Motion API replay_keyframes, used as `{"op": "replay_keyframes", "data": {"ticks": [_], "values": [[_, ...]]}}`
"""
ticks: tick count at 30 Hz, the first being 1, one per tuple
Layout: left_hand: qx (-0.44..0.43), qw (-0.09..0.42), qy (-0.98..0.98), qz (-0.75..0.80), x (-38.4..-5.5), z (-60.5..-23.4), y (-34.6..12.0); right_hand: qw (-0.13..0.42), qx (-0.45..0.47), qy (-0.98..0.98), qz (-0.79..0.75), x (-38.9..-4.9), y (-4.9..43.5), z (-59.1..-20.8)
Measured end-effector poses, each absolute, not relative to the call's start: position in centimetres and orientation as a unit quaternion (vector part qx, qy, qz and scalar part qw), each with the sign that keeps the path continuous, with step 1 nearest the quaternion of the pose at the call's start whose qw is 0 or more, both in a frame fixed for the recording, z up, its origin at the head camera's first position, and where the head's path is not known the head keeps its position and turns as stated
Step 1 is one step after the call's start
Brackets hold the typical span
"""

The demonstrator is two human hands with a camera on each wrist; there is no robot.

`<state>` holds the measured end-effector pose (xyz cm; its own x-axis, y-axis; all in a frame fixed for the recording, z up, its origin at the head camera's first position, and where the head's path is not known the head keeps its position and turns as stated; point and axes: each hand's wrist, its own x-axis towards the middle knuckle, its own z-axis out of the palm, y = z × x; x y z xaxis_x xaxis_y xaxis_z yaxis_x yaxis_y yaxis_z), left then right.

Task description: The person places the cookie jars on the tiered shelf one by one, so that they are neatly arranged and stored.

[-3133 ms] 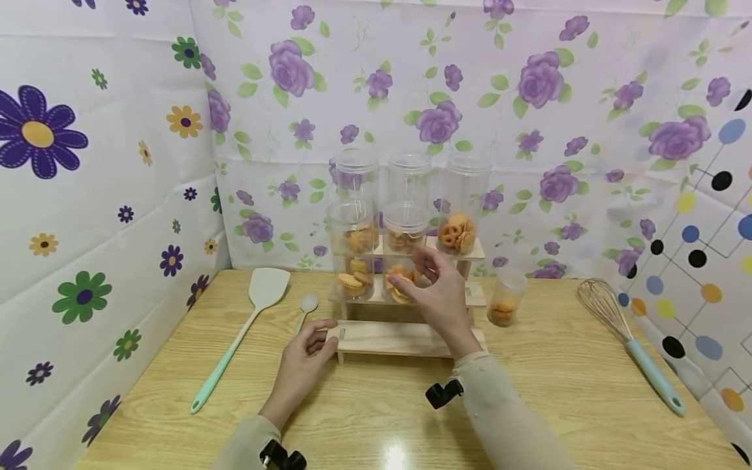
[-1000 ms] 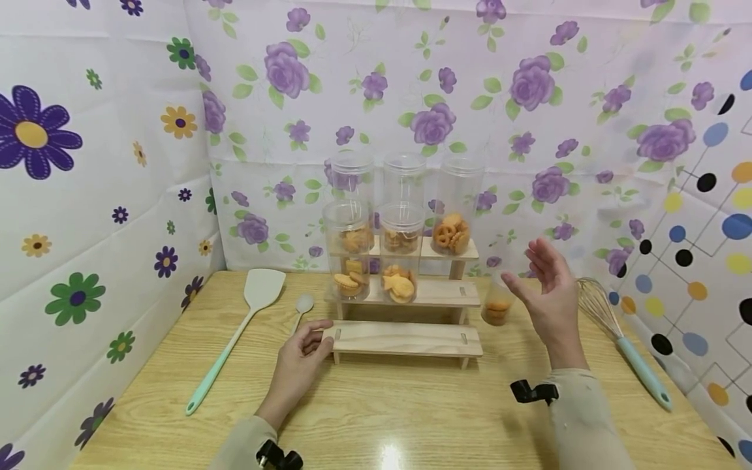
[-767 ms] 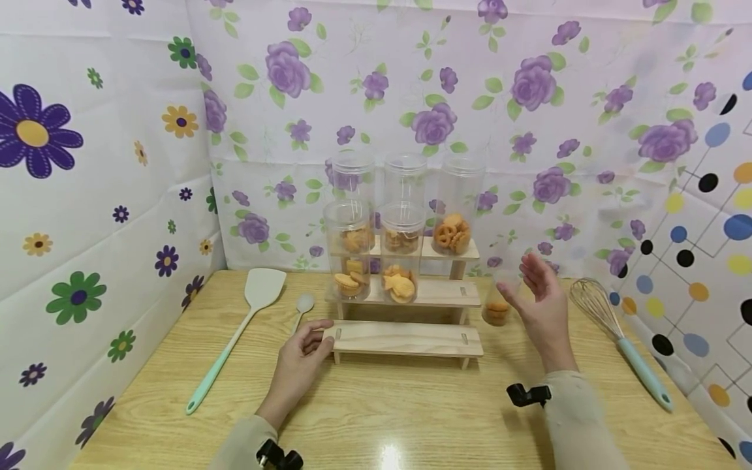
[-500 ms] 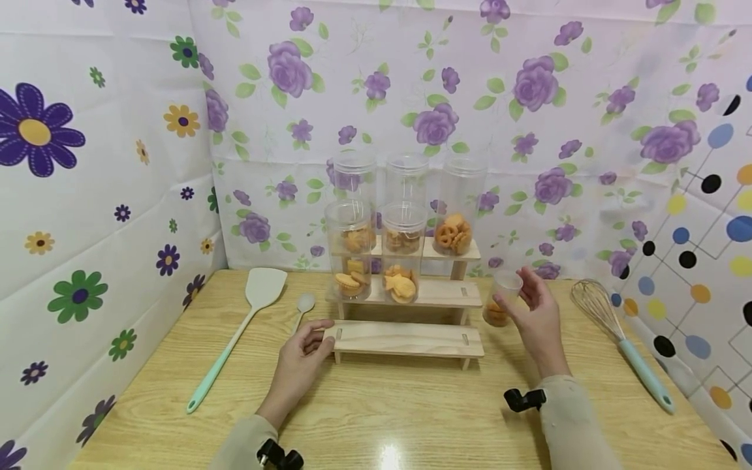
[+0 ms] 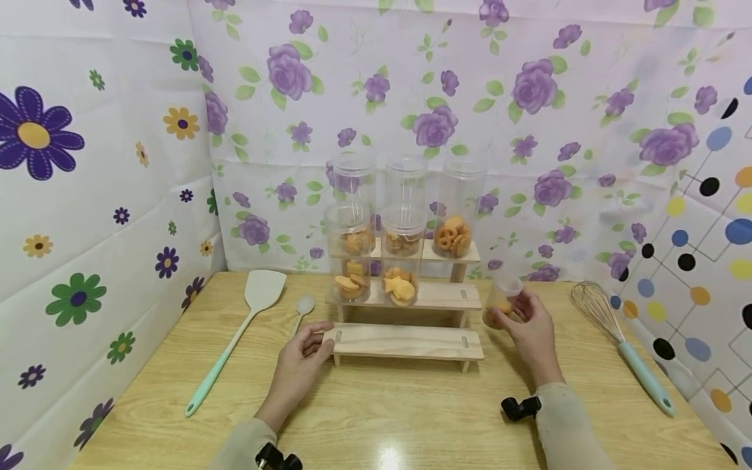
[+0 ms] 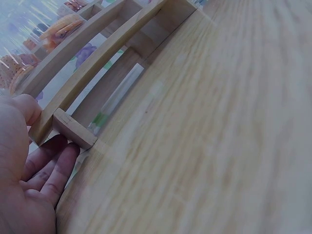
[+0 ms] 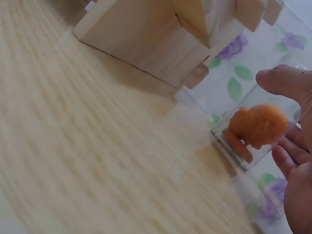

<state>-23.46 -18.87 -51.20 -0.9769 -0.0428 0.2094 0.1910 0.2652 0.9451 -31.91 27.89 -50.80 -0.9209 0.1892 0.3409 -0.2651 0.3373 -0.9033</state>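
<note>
A three-tier wooden display rack (image 5: 405,341) stands mid-table. My left hand (image 5: 301,358) grips the left end of its lowest step; in the left wrist view the thumb lies on the board and the fingers (image 6: 63,165) sit by the leg. My right hand (image 5: 533,333) holds a small clear plastic jar (image 5: 504,290) right of the rack, thumb on the near side, fingers behind. Orange-brown biscuits (image 7: 261,124) lie in its bottom. Whether its base touches the table I cannot tell. Two biscuit jars (image 5: 401,251) stand on the middle step, three (image 5: 459,196) on the top.
A white spatula with a mint handle (image 5: 226,362) and a small spoon (image 5: 305,305) lie left of the rack. On the far right lies a whisk with a blue handle (image 5: 646,375). Flowered cloth (image 5: 435,78) hangs behind the table.
My right hand has gone from the middle-step jars out to the right, then down and in around the small jar. The left hand has kept its place on the rack.
</note>
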Motion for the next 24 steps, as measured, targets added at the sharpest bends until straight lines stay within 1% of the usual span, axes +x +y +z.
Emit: {"op": "replay_keyframes", "data": {"ticks": [8,14,19,24], "values": [[-0.049,0.098,-0.788,-0.605,-23.4,-51.3,-19.0,0.211,0.019,-0.793,0.571,-32.1,27.9,-51.4],[-0.051,0.1,-0.788,-0.606,-23.6,-51.3,-19.0,0.222,0.003,-0.788,0.574,-32.3,27.9,-50.7],[-0.051,0.098,-0.789,-0.605,-23.6,-51.3,-18.9,0.239,-0.016,-0.777,0.582,-31.7,27.8,-48.7],[-0.047,0.098,-0.791,-0.602,-23.5,-51.3,-18.9,0.288,0.017,-0.764,0.578,-30.7,27.2,-45.3]]}}
